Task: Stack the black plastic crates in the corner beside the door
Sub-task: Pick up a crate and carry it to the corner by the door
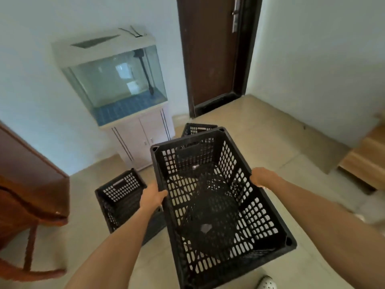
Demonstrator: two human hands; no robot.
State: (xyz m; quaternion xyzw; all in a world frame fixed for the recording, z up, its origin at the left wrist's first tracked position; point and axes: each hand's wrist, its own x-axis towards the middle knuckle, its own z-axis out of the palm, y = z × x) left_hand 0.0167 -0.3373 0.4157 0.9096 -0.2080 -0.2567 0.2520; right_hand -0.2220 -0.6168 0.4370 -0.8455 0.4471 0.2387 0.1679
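Note:
I hold a large black perforated plastic crate (218, 205) up in front of me, open side up. My left hand (153, 197) grips its left long rim and my right hand (263, 177) grips its right long rim. A second black crate (120, 195) stands on the floor to the left, partly behind my left forearm. A third black crate (198, 129) sits on the floor beyond the held one, near the dark brown door (210, 53); only its far end shows.
A glass fish tank on a white cabinet (116, 80) stands against the wall left of the door. A wooden chair (31, 205) is at the left edge. Wooden steps (364, 155) rise at the right. My shoe (266, 282) shows at the bottom on the tiled floor.

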